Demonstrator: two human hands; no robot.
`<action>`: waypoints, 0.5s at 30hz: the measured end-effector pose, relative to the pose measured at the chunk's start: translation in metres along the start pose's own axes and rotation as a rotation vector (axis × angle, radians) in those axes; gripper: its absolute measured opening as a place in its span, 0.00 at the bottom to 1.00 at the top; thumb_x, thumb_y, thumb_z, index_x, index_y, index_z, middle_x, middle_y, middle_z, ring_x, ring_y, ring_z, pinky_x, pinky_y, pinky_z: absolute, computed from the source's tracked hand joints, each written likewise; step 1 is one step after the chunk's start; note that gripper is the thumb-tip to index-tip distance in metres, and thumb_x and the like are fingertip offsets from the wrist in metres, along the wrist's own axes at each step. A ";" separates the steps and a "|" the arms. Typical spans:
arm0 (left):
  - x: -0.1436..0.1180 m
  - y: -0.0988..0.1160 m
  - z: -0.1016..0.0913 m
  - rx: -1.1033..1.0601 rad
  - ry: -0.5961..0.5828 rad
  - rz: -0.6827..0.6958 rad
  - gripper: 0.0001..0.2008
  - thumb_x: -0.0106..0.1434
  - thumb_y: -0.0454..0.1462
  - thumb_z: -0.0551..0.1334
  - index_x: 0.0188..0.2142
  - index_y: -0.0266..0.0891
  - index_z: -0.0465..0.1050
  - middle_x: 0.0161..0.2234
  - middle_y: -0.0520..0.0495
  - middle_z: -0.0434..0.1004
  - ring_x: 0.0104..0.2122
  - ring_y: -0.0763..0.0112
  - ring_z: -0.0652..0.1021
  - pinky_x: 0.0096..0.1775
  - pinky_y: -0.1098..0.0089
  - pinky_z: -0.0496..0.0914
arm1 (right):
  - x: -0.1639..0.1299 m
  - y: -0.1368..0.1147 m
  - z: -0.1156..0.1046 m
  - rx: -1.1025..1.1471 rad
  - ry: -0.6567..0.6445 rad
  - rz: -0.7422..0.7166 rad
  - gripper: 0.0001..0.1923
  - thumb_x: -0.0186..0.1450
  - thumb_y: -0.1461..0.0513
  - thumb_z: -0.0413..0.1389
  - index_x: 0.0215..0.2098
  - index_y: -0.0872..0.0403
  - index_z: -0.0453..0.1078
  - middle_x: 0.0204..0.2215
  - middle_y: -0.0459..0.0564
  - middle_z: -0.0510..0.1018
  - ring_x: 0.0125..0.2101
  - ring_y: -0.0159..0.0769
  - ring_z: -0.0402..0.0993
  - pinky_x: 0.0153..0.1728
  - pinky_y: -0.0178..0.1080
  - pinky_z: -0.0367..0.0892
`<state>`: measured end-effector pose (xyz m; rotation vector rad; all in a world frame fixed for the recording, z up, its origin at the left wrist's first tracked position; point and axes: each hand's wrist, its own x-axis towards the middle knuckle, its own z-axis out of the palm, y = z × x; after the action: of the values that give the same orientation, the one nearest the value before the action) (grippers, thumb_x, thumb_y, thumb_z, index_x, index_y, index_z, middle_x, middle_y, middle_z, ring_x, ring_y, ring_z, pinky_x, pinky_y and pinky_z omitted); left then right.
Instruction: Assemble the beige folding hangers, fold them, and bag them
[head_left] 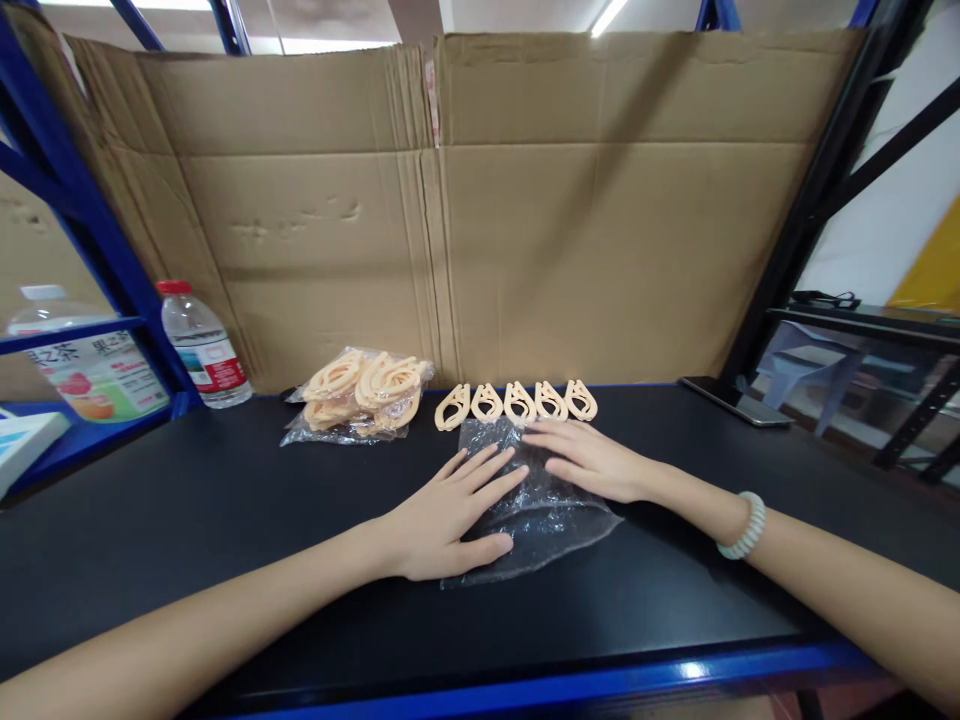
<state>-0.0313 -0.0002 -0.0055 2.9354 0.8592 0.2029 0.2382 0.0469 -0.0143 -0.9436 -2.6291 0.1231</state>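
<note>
I have both palms flat on the clear plastic bag point(540, 510) that lies on the black tabletop point(225, 520). My left hand point(450, 515) presses its near left part, fingers spread and stretched toward the far edge, thumb lying along the bag's lower edge. My right hand point(589, 460) rests on the far right part, fingers together and pointing left. Neither hand grips anything — both are open and simply press down, which to my mind keeps the crinkled film flat and stops it sliding on the smooth surface.

Just beyond the bag, five peach-coloured plastic clips point(517, 402) lie in a neat row, side by side and all turned the same way, close against the cardboard sheet point(525, 230) that walls off the back of the shelf. The row sits near my fingertips, within easy reach.

To the left of the row lies a fuller bag of clips point(360, 395), its contents heaped loosely. Further left stands a water bottle point(204, 345) with a red cap, upright by the blue rack post point(90, 220). A dark phone point(735, 402) lies flat at the right — well apart from the bag.
</note>
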 end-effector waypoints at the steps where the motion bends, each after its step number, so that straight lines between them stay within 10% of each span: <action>1: 0.000 0.000 0.000 -0.008 0.020 -0.006 0.33 0.67 0.49 0.53 0.67 0.46 0.42 0.68 0.40 0.43 0.66 0.49 0.47 0.60 0.41 0.47 | 0.001 0.007 -0.001 -0.028 0.093 -0.011 0.23 0.71 0.54 0.42 0.62 0.50 0.59 0.62 0.53 0.62 0.62 0.42 0.54 0.62 0.53 0.49; 5: 0.000 0.002 -0.002 -0.036 0.099 -0.012 0.29 0.67 0.44 0.54 0.65 0.43 0.48 0.67 0.40 0.49 0.65 0.52 0.52 0.61 0.43 0.48 | -0.002 0.055 -0.007 -0.190 0.312 0.062 0.21 0.69 0.64 0.43 0.59 0.57 0.63 0.58 0.57 0.67 0.61 0.42 0.56 0.61 0.51 0.52; 15: 0.001 0.004 -0.002 -0.056 0.178 0.093 0.23 0.66 0.39 0.55 0.60 0.43 0.57 0.62 0.40 0.60 0.62 0.57 0.60 0.61 0.47 0.52 | -0.003 0.119 -0.011 -0.360 -0.096 0.313 0.48 0.49 0.79 0.43 0.66 0.46 0.50 0.68 0.52 0.39 0.66 0.52 0.33 0.58 0.59 0.53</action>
<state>-0.0285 -0.0028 -0.0030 2.9400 0.7240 0.4923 0.3157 0.1374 -0.0276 -1.5007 -2.6187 -0.2441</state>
